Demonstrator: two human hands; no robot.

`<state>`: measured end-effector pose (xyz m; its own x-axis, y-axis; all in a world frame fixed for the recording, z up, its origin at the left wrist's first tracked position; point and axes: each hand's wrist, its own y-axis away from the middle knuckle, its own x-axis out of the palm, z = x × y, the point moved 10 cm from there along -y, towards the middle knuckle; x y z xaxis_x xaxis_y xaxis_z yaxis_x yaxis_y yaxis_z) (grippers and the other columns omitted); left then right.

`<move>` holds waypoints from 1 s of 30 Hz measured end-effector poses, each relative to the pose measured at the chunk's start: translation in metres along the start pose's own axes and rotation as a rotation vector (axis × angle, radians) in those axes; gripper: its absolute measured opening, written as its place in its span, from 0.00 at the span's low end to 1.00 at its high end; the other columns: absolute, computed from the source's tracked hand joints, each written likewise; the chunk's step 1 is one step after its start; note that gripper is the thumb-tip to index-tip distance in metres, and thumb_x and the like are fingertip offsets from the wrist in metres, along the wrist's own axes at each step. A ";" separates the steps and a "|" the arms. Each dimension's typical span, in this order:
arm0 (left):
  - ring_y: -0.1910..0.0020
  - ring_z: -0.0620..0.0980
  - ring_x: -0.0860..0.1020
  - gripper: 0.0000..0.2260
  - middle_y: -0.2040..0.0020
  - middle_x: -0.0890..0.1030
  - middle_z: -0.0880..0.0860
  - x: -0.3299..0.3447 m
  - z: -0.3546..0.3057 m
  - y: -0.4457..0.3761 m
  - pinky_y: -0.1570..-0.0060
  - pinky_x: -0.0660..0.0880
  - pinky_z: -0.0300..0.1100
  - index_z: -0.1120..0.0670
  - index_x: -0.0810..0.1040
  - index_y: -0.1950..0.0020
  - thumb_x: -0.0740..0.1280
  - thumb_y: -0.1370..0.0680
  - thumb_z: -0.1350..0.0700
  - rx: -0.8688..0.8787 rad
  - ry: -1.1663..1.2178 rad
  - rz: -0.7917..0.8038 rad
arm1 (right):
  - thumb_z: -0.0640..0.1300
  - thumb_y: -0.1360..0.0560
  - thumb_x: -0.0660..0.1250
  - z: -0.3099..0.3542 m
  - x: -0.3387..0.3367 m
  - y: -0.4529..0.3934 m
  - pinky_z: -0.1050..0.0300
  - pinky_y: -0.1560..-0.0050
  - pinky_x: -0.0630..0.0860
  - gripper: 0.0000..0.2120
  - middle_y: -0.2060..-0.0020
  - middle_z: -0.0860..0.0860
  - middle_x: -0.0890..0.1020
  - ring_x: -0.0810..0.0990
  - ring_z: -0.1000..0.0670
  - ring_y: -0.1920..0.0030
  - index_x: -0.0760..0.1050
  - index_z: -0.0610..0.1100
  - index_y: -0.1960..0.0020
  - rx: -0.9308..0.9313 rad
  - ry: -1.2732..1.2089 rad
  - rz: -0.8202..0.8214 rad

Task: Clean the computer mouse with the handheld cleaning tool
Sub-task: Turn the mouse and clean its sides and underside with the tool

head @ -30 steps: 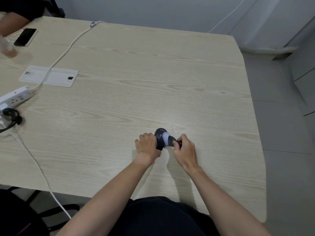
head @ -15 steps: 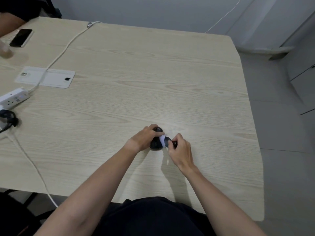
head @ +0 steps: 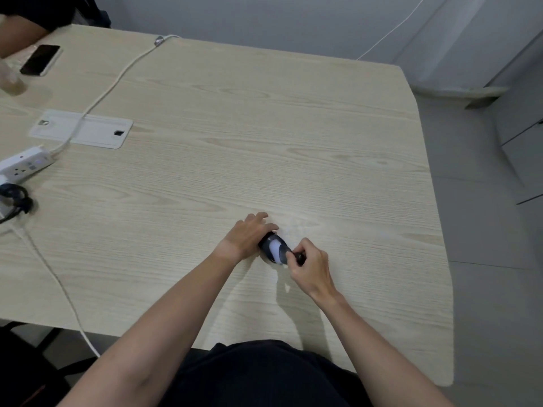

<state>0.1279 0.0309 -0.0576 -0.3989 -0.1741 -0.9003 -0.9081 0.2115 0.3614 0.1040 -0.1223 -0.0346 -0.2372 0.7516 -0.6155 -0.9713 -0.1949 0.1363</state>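
A dark computer mouse [head: 268, 250] lies on the light wooden table [head: 264, 142], near its front edge. My left hand [head: 249, 235] covers the mouse's far left side and holds it. My right hand [head: 311, 265] is shut on a small handheld cleaning tool [head: 279, 248] with a dark handle and a pale, grey-blue head. The tool's head presses on the top of the mouse. Most of the mouse and the tool's handle are hidden by my fingers.
At the far left lie a white power strip [head: 25, 165] with a white cable [head: 102, 92], a black plug [head: 16, 198], a white cable-cover plate [head: 88, 133] and a phone [head: 39, 60]. Another person's arm [head: 20, 33] rests at the far left corner.
My left hand has shifted from the mouse's near left side up over its far side. The mouse and the tool have turned a little, and the head view has swung slightly.
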 end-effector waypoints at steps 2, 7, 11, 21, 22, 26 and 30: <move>0.32 0.56 0.68 0.26 0.26 0.65 0.52 0.000 -0.006 0.001 0.40 0.73 0.51 0.46 0.68 0.27 0.67 0.23 0.61 0.061 -0.046 -0.006 | 0.39 0.26 0.69 -0.008 0.000 -0.002 0.62 0.71 0.68 0.10 0.71 0.52 0.75 0.72 0.54 0.72 0.68 0.44 0.62 0.051 0.039 -0.017; 0.36 0.54 0.70 0.25 0.35 0.75 0.50 -0.001 -0.002 0.003 0.42 0.72 0.49 0.48 0.72 0.31 0.69 0.26 0.62 0.015 0.050 0.004 | 0.39 0.24 0.68 -0.014 -0.019 -0.002 0.65 0.71 0.65 0.13 0.71 0.52 0.74 0.71 0.55 0.72 0.66 0.44 0.63 0.113 0.019 -0.149; 0.37 0.54 0.70 0.26 0.36 0.75 0.52 0.003 -0.002 0.003 0.41 0.71 0.47 0.50 0.72 0.30 0.69 0.27 0.64 -0.023 0.099 -0.013 | 0.38 0.27 0.70 0.001 -0.005 -0.001 0.66 0.71 0.68 0.12 0.72 0.52 0.75 0.73 0.54 0.71 0.68 0.44 0.63 0.021 -0.011 -0.035; 0.38 0.56 0.71 0.28 0.38 0.74 0.53 0.011 0.002 0.007 0.42 0.70 0.47 0.52 0.72 0.30 0.71 0.29 0.64 -0.129 0.128 -0.012 | 0.38 0.25 0.69 -0.004 -0.016 -0.005 0.67 0.69 0.68 0.12 0.71 0.53 0.74 0.72 0.56 0.71 0.68 0.44 0.63 0.105 -0.036 -0.165; 0.38 0.55 0.71 0.28 0.37 0.74 0.53 0.012 0.002 0.007 0.42 0.70 0.47 0.52 0.71 0.30 0.71 0.29 0.64 -0.134 0.125 -0.011 | 0.37 0.26 0.69 -0.004 -0.012 -0.005 0.67 0.69 0.69 0.13 0.72 0.53 0.74 0.71 0.56 0.72 0.67 0.44 0.64 0.105 -0.035 -0.145; 0.39 0.55 0.71 0.27 0.38 0.74 0.54 0.012 0.002 0.007 0.42 0.70 0.47 0.52 0.72 0.31 0.71 0.29 0.63 -0.153 0.121 -0.005 | 0.40 0.25 0.67 -0.013 -0.004 -0.009 0.61 0.72 0.65 0.12 0.71 0.50 0.73 0.70 0.52 0.72 0.67 0.42 0.64 0.149 0.089 -0.062; 0.39 0.55 0.71 0.27 0.38 0.74 0.53 0.012 0.002 0.007 0.42 0.71 0.47 0.52 0.72 0.31 0.72 0.29 0.63 -0.169 0.119 -0.007 | 0.41 0.25 0.67 -0.008 -0.016 -0.017 0.53 0.69 0.69 0.10 0.71 0.49 0.74 0.71 0.50 0.70 0.69 0.39 0.62 0.140 0.102 -0.114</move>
<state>0.1169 0.0326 -0.0665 -0.3956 -0.2892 -0.8717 -0.9154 0.0473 0.3997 0.1243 -0.1357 -0.0334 -0.1293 0.6944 -0.7079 -0.9864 -0.0174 0.1632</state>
